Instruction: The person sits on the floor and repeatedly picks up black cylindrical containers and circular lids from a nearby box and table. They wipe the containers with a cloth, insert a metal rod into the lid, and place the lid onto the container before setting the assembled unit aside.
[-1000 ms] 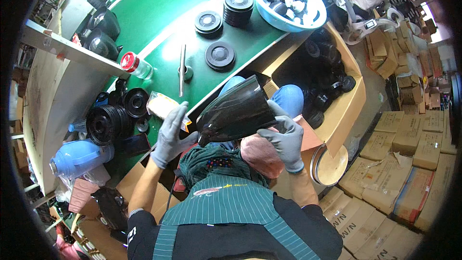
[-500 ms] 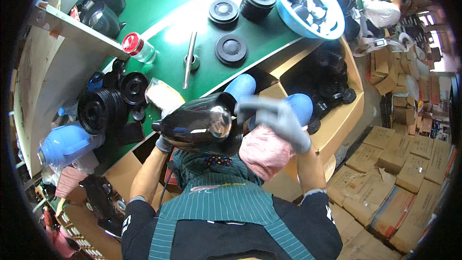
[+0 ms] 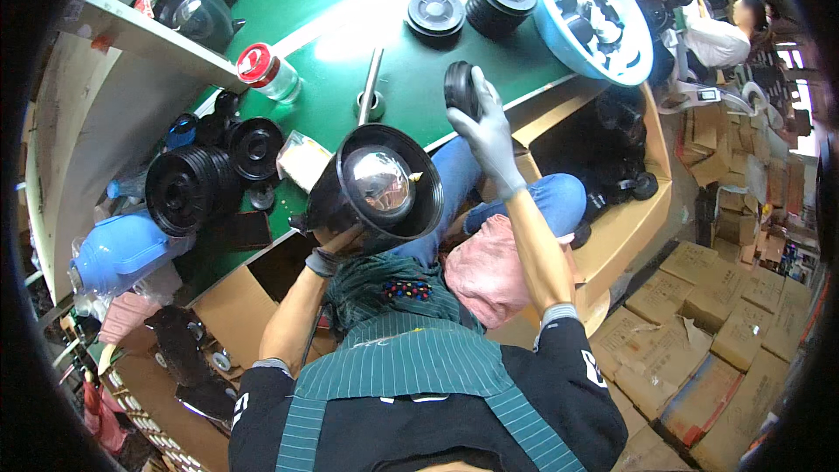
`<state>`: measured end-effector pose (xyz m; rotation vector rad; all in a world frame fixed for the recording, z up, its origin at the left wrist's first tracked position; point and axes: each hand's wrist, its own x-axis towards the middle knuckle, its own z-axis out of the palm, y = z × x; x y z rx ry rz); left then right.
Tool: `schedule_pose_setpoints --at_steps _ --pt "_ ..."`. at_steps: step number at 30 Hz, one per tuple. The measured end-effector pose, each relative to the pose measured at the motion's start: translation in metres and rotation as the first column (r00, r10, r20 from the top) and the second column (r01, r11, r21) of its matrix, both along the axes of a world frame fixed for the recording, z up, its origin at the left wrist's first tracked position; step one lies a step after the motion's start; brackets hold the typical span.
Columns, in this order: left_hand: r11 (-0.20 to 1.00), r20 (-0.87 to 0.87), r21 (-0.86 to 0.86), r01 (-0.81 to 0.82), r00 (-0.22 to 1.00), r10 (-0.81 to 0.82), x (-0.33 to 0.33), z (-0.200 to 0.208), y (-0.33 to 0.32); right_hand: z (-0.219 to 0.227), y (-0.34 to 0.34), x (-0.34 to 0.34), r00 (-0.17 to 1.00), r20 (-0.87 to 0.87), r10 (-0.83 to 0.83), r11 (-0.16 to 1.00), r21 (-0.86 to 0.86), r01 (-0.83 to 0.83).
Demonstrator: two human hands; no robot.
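In my left hand (image 3: 330,249) is a glossy black vacuum jug body (image 3: 325,197), held over my lap at the table's edge. Its wide open end tilts up toward me, and a silvery rounded liner (image 3: 376,177) shows inside. The jug hides part of my left fingers. My gloved right hand (image 3: 491,135) grips a round black base cap (image 3: 461,90), tipped on edge above the green table (image 3: 411,105). Just left of that cap, a metal rod (image 3: 371,79) leans in a small round holder (image 3: 370,107).
Stacked black caps (image 3: 501,2) stand near a light-blue basin (image 3: 552,44) of small parts. A red-lidded jar (image 3: 266,74), ribbed black discs (image 3: 179,192) and a blue jug (image 3: 122,262) lie to the left. An open carton (image 3: 625,240) of black parts sits at right.
The jug body has swung from lying sideways to open end up, showing the liner. My right hand has moved forward from over my lap and picked the black base cap off the table.
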<state>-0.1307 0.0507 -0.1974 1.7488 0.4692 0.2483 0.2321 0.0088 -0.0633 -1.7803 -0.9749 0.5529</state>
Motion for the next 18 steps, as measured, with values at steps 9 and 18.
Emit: schedule_pose_setpoints --at_steps 9,18 --pt "0.953 0.092 -0.206 0.222 0.974 -0.207 0.018 -0.02 0.011 0.099 -0.129 -0.072 0.949 -0.038 0.312 0.927 0.232 -0.295" --pt "0.124 0.078 -0.986 0.112 0.964 -0.254 0.057 0.106 0.026 0.125 -0.173 -0.073 0.889 0.366 0.274 0.884 0.269 -0.383"
